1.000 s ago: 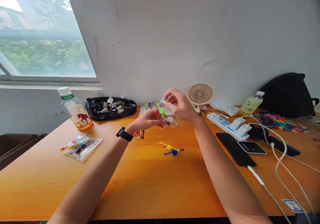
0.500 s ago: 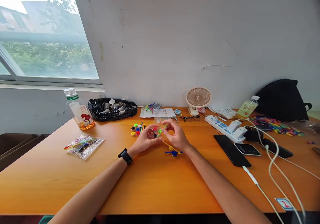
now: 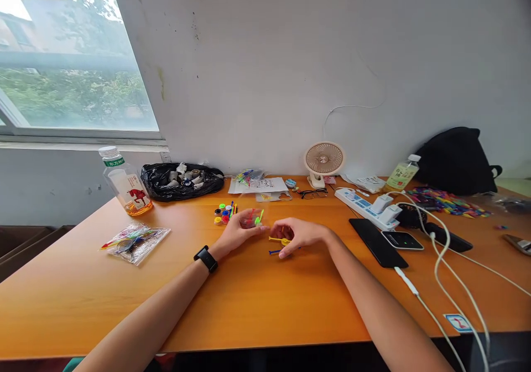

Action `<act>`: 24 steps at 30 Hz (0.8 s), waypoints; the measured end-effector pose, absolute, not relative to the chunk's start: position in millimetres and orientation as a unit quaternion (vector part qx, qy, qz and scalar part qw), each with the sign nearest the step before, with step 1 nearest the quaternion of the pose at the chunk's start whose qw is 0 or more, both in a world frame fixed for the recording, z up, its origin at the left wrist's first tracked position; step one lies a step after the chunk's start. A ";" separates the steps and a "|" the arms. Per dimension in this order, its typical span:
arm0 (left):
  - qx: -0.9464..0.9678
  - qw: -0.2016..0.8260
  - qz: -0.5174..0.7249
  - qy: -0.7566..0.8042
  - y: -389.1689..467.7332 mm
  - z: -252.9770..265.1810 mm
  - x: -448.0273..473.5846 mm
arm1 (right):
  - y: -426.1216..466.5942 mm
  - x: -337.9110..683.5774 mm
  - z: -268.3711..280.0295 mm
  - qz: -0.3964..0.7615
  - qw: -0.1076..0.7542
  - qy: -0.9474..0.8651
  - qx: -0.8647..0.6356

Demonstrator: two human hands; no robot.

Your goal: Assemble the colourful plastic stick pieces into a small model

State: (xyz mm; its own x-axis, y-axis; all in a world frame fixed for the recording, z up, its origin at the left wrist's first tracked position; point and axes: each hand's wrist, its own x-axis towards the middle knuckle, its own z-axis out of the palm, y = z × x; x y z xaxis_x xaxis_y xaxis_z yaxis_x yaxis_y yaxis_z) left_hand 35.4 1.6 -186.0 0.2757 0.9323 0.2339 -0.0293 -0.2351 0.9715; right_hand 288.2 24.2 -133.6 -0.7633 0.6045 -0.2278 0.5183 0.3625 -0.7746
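Right hand (image 3: pixel 306 233) moved apart, blue piece (image 3: pixel 274 252) mostly hidden

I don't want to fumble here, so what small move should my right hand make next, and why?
Probably close your right hand gently on the slim yellow plastic piece: that hand curves open around it, while the slim blue plastic piece lies just nearer you and could get caught too.
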 end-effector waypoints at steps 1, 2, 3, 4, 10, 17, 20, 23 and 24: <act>0.625 0.505 0.467 0.369 1.6 -185.7 35.3 | 24.2 288.8 -134.3 0.451 0.040 -0.825 -0.338; 0.626 0.511 0.455 0.374 1.5 -185.3 35.1 | 24.2 288.5 -135.3 0.451 0.037 -0.825 -0.340; 0.628 0.517 0.444 0.376 1.4 -184.9 34.8 | 24.3 287.8 -136.6 0.452 0.034 -0.822 -0.345; 0.630 0.521 0.437 0.376 1.2 -184.7 34.5 | 24.8 287.1 -138.3 0.456 0.033 -0.818 -0.349; 0.656 0.490 0.426 0.384 1.0 -188.0 34.1 | 33.3 293.4 -145.8 0.482 0.094 -0.779 -0.389; 0.658 0.481 0.424 0.395 1.1 -187.5 34.4 | 36.3 301.9 -138.4 0.518 0.236 -0.715 -0.405; 0.654 0.484 0.423 0.398 0.0 -186.0 34.8 | 38.4 301.1 -136.1 0.536 0.292 -0.688 -0.393; 0.654 0.483 0.429 0.393 -1.0 -184.9 35.7 | 36.6 298.4 -126.9 0.532 0.390 -0.646 -0.383; 0.653 0.482 0.432 0.393 -1.2 -184.7 36.1 | 34.4 296.7 -121.0 0.528 0.429 -0.630 -0.374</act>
